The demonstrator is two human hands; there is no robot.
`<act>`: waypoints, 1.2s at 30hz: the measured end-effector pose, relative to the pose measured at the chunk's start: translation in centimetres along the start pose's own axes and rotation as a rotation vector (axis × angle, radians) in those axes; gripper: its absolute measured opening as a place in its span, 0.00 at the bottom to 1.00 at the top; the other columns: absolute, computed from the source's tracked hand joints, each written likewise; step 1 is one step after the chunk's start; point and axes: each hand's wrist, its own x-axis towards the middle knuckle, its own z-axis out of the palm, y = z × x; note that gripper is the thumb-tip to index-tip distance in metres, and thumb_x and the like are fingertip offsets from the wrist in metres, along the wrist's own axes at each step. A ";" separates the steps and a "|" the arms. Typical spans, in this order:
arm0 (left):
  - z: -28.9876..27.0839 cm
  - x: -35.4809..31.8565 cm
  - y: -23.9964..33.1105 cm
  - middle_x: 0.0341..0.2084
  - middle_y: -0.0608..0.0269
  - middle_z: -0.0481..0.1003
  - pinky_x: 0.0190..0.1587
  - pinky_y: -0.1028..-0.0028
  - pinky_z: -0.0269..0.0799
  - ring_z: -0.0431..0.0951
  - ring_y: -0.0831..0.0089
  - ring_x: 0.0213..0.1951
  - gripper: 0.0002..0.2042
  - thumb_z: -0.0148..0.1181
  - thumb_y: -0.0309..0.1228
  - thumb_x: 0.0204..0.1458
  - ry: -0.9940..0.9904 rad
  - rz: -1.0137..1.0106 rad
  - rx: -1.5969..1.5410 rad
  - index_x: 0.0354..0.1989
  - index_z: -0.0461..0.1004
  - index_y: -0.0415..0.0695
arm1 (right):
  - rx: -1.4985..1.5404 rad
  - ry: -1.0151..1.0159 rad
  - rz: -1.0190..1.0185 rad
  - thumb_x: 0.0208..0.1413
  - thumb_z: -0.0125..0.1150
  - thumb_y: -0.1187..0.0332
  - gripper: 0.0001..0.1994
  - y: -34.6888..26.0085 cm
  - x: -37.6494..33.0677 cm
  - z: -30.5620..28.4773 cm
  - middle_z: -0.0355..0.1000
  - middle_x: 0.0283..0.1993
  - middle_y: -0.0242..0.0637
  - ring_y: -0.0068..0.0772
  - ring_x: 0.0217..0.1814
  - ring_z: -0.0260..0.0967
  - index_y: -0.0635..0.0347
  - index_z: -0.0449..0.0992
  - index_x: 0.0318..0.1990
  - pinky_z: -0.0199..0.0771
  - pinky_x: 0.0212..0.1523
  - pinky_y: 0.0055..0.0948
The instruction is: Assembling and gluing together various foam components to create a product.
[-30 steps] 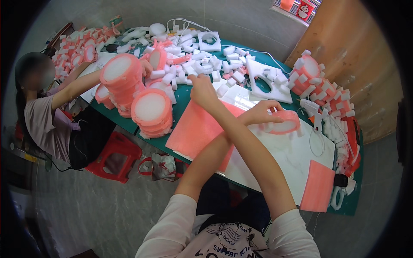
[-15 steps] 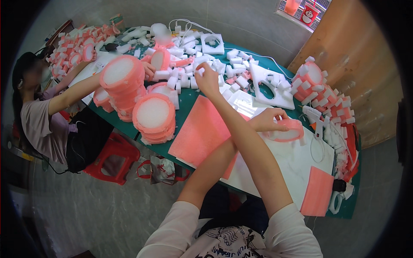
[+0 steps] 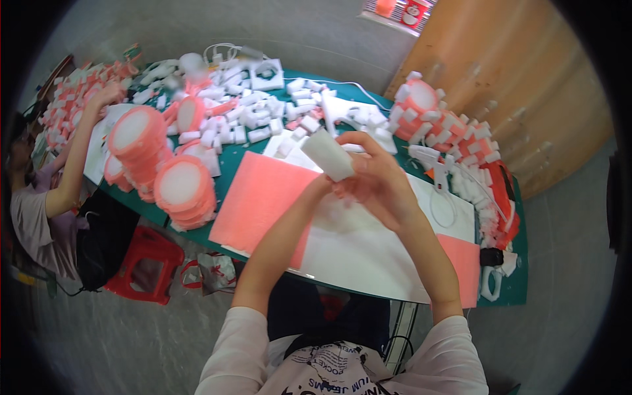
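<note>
In front of my chest, above the white board (image 3: 368,253), my two hands meet. My right hand (image 3: 380,181) has its thumb and fingers closed on the edge of a white foam block (image 3: 328,155), which is held up and tilted. My left hand (image 3: 328,187) is just under the block's lower edge, partly behind my right hand. Its fingers look curled in, and what they hold is hidden. A large pink foam sheet (image 3: 263,201) lies under my left forearm. The pink-rimmed disc from before cannot be made out.
Pink-rimmed white discs stand in stacks (image 3: 181,187) on the left. White foam blocks (image 3: 253,115) cover the table's far side. A glue gun (image 3: 431,158), its cable and a pile of block-studded pink pieces (image 3: 454,131) are right. A co-worker's arm (image 3: 72,155) reaches across at far left.
My crossed arms have uncrossed, and both hands have come together over the board. My view has turned right. The co-worker's hand has moved from the disc stack to the far-left pile.
</note>
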 end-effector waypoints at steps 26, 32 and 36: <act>0.5 0.0 1.8 0.28 0.69 0.68 0.34 0.81 0.64 0.68 0.80 0.32 0.11 0.64 0.31 0.38 -0.058 -0.035 0.272 0.28 0.70 0.42 | -1.650 0.589 -0.436 0.41 0.56 0.73 0.15 -1.6 -7.6 -10.4 0.60 0.28 0.41 0.38 0.27 0.63 0.60 0.70 0.41 0.64 0.28 0.31; 0.7 -0.1 2.1 0.27 0.69 0.69 0.32 0.81 0.63 0.69 0.80 0.31 0.12 0.65 0.32 0.36 -0.046 -0.016 0.284 0.28 0.70 0.42 | -1.650 0.571 -0.423 0.40 0.55 0.72 0.17 -1.3 -7.5 -10.4 0.60 0.28 0.42 0.39 0.28 0.62 0.62 0.69 0.42 0.64 0.29 0.33; 0.8 -0.2 2.3 0.28 0.69 0.69 0.33 0.80 0.64 0.69 0.79 0.32 0.12 0.65 0.32 0.36 -0.065 -0.023 0.325 0.28 0.71 0.43 | -1.732 0.543 -0.430 0.39 0.54 0.72 0.17 -1.4 -7.5 -10.4 0.60 0.28 0.43 0.40 0.30 0.62 0.63 0.69 0.42 0.64 0.30 0.33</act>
